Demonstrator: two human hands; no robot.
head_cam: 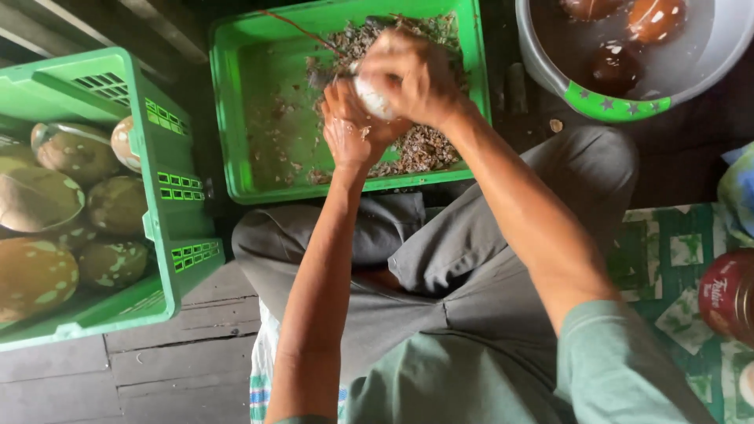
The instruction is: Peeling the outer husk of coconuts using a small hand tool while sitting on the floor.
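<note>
The person sits with grey trousers (pixel 440 259) crossed, both forearms reaching away from the camera. Under the legs lies a plank floor (pixel 173 369), and on the person's right a green patterned mat (pixel 667 267) carries a red jar (pixel 726 294) at the frame edge.

On the person's left stands a green crate (pixel 161 196) filled with large mottled brown-green fruits (pixel 47 204).

The left hand (pixel 353 129) is cupped from below, fingers curled up around a small white piece (pixel 375 100). The right hand (pixel 412 74) closes over the same piece from above, fingers bent and pressed to it. Both hands are clamped on the piece, so only a small part of its white surface shows between them. Whether a tool is held cannot be told.

The hands hang above a green tray (pixel 251 110), directly in front of the knees. A heap of brown-grey scraps (pixel 424 145) covers the tray's right half, beneath and beyond the hands; loose flecks scatter over its left half.

Farther off, to the right, a grey basin (pixel 707 71) with a green handle (pixel 616 102) holds dark water and round brown fruits (pixel 656 16).
</note>
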